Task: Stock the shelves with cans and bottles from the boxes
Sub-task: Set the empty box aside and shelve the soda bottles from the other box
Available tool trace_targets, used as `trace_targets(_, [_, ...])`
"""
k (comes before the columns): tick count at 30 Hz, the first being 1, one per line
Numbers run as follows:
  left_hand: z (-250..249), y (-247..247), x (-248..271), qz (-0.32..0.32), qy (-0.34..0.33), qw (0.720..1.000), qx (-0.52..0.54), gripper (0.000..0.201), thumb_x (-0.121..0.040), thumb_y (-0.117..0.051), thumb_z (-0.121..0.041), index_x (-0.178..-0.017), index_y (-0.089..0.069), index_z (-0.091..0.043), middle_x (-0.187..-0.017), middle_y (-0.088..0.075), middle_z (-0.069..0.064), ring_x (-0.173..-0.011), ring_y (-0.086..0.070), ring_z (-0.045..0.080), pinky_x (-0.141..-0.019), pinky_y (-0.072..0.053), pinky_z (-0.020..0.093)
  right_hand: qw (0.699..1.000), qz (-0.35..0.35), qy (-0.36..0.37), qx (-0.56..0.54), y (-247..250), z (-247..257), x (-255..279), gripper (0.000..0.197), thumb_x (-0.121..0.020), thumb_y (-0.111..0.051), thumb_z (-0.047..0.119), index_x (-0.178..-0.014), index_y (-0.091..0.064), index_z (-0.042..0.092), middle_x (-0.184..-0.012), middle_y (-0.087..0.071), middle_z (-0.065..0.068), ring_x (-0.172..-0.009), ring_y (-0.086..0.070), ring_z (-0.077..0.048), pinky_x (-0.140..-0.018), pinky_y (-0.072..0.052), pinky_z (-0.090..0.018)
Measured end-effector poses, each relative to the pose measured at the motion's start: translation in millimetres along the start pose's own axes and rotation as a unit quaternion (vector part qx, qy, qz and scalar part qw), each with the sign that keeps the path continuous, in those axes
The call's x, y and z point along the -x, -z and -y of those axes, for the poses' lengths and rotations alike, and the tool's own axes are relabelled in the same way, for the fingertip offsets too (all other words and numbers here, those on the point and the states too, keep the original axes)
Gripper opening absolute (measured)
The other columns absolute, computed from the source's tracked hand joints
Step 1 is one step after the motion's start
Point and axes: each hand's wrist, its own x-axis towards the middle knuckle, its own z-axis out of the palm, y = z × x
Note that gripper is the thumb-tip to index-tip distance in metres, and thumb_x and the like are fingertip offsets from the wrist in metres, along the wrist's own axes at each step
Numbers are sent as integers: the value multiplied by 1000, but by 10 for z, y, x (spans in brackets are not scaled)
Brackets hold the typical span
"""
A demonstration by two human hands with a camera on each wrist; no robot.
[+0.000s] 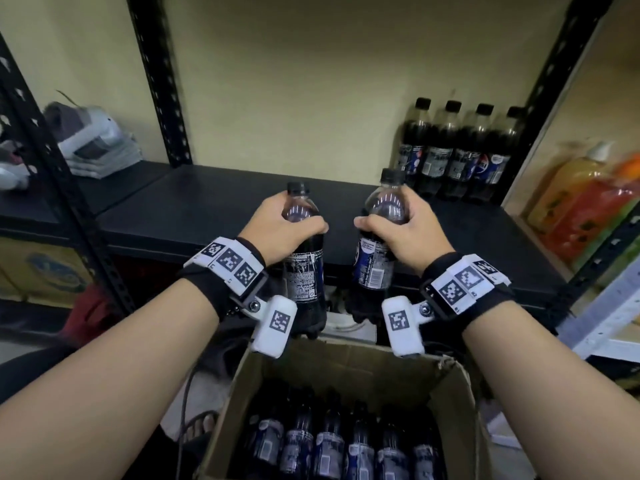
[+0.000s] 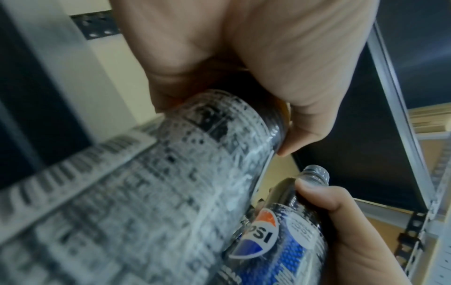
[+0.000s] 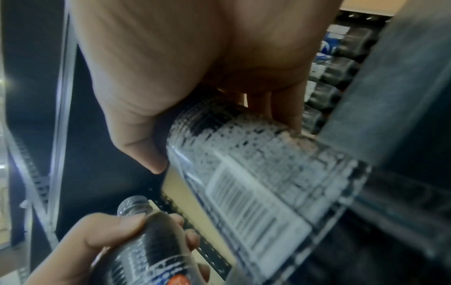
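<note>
carrying two cola bottles, your left hand (image 1: 281,226) wraps one bottle (image 1: 304,258) and your right hand (image 1: 405,227) the other bottle (image 1: 375,247), both above the box (image 1: 446,403), short of the shelf (image 1: 194,206). swing wide beside the shelved row (image 1: 457,157) and you could topple it.

Both hands are up in the middle of the frame, each wrapped around a dark cola bottle: left hand (image 1: 282,225) on the left bottle (image 1: 304,258), right hand (image 1: 405,226) on the right bottle (image 1: 375,251). They're held over the black shelf (image 1: 207,206). Four more bottles (image 1: 457,150) stand at the upper right, and an open cardboard box (image 1: 460,403) of bottles sits at the bottom.
</note>
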Motion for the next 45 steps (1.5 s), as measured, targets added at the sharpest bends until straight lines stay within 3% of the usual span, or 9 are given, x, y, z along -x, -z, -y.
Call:
trace_targets(4, [-282, 22, -322, -6, -43, 999, -2, 23, -75, -83, -19, -86, -63, -22, -82, -68, -1, -73, -65, 13, -73, -54, 28, 999, -4, 51, -2, 86, 266, -295, 38, -71, -88, 23, -98, -61, 23, -86, -70, 11, -80, -68, -8, -79, -56, -29])
trace_targets(8, [-403, 3, -627, -9, -80, 997, -12, 30, -67, -82, -26, -89, -61, -24, -85, -71, -2, -81, -69, 16, -78, -56, 30, 996, -4, 89, 3, 122, 321, -565, 41, -74, -86, 16, -104, -59, 22, -91, -72, 4, -82, -70, -11, -80, -57, -29])
trace_targets(13, [-330, -116, -876, -14, -116, 993, 7, 27, -78, -78, -7, -91, -59, -21, -84, -69, -4, -79, -69, 13, -78, -57, 25, 994, -10, 110, 11, 118, 159, -769, 45, -76, -84, 12, -111, -55, 13, -90, -70, -3, -77, -68, -11, -77, -57, -24])
trace_targets(17, [-295, -220, -1074, -12, -131, 991, 11, 33, -71, -79, -17, -96, -59, -18, -86, -68, -2, -78, -68, 12, -76, -58, 24, 994, -16, 104, 14, 99, 12, -872, 45, -78, -83, 9, -112, -54, 8, -88, -69, -6, -74, -66, -10, -73, -55, -22])
trace_targets(23, [-202, -300, -1261, -24, -143, 989, 15, 29, -78, -80, -9, -94, -58, -18, -80, -66, -9, -73, -66, 8, -73, -54, 22, 995, -25, 94, 12, 144, -88, -947, 46, -79, -84, 14, -113, -54, 11, -92, -69, -2, -81, -69, -11, -77, -56, -24])
trace_targets(32, [-194, -411, -1191, 10, -187, 982, -32, 49, -87, -67, -54, -114, -52, -16, -91, -64, -5, -84, -65, 11, -79, -56, 30, 997, 11, 67, 24, 142, -61, -901, 49, -88, -74, 45, -124, -51, 19, -106, -70, 8, -95, -68, 0, -79, -52, -16])
trace_targets(38, [-210, -310, -1102, 53, -174, 982, -45, 35, -96, -60, -46, -118, -52, -19, -95, -63, -11, -89, -62, 4, -85, -52, 28, 998, 20, 59, 12, 172, 4, -792, 49, -90, -74, 42, -125, -50, 18, -105, -70, 7, -93, -69, -1, -77, -52, -17])
trace_targets(42, [-229, -187, -1016, 76, -136, 987, -29, 55, -81, -68, -56, -125, -54, -27, -113, -67, -6, -100, -68, 12, -90, -55, 33, 997, 36, 44, 57, 247, 69, -721, 59, -84, -77, 45, -130, -46, 25, -108, -69, 11, -96, -67, 1, -85, -52, -21])
trace_targets(45, [-255, -71, -932, 75, -120, 988, -60, 71, -75, -86, -36, -136, -49, -33, -120, -62, -8, -91, -72, 14, -86, -59, 31, 984, 62, 60, 159, 379, 162, -670, 78, -76, -86, 30, -139, -40, 31, -108, -65, 19, -93, -61, 12, -84, -47, -7])
